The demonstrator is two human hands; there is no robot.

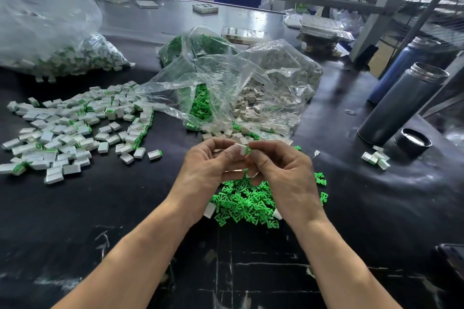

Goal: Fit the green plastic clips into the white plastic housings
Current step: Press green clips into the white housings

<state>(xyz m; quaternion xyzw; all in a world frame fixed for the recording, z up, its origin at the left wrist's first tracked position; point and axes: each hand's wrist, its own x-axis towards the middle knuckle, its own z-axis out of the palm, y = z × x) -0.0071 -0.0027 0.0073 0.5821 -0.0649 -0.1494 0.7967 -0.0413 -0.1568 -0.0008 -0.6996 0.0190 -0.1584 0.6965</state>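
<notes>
Over at the bench's (75, 221) left edge, a spread of fitted housings (75, 130) lies loose below a clear bag (50, 32) of more. Moving in, the left hand (208, 168) pinches a white housing (240, 147) in curled fingers; the right hand (281, 170) meets it, pinching a green clip (247, 150) at the housing's end. Beneath both hands sits the green clip pile (248, 203), near the front edge. Toward the right edge, a dark flask (399, 105) stands upright, its cap (413, 142) beside it.

clips (247, 202): matt green plastic; bags (233, 78): clear glossy film; table (100, 208): black, scuffed
</notes>
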